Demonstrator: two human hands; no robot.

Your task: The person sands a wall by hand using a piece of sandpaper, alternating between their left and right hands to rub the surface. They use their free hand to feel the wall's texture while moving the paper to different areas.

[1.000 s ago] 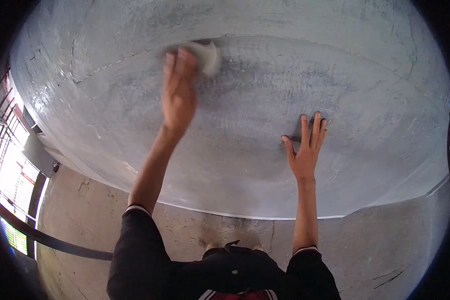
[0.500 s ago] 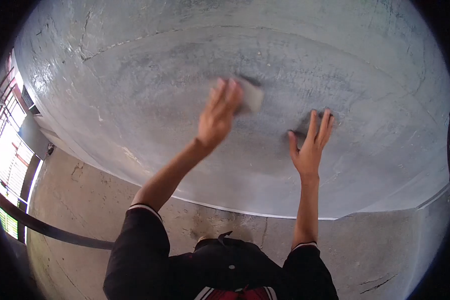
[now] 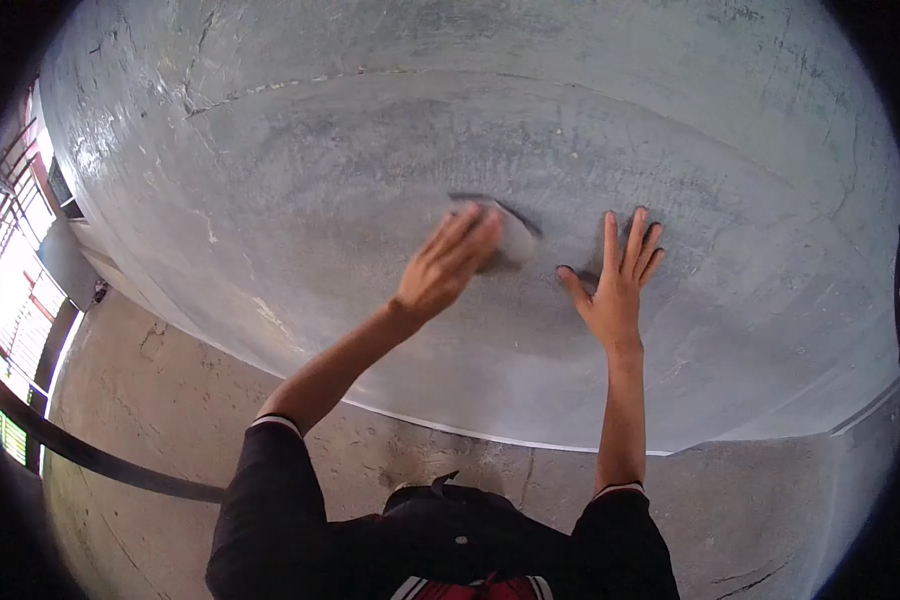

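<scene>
While my left hand (image 3: 448, 265) holds a pale sheet (image 3: 517, 243) to the grey wall (image 3: 370, 180), below the long crack (image 3: 300, 84), its fingers lie close together over it; I cannot tell where the thumb is. My right hand (image 3: 615, 295), also below the crack and just beside the sheet, has its fingers spread wide at the wall, holding nothing. I judge that the sheet could fold or slip, since its free side sticks out beyond my fingers, and the crack's ragged edge could snag it if I reached that high.
</scene>
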